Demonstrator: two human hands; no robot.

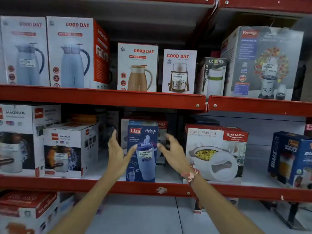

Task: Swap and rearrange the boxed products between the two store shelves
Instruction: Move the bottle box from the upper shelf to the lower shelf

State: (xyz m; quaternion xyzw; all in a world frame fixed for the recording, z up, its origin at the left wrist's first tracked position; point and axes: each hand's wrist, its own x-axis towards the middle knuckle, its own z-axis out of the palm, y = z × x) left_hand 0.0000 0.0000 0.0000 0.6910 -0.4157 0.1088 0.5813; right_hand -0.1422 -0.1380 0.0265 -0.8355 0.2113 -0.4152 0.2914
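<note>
- My left hand (118,153) and right hand (172,152) are spread, holding nothing, either side of the blue box (142,152) at the front edge of the lower shelf (101,185).
- To lift it well, I think I should press both palms flat on its narrow sides and keep it upright so it misses the white box (215,154) beside it.
- It reads "Liza Hydrate Pro"; the white one "Rishabh".
- On the upper shelf (101,97), the jug box (137,67) reads "Good Day Hot N Sip".
</note>
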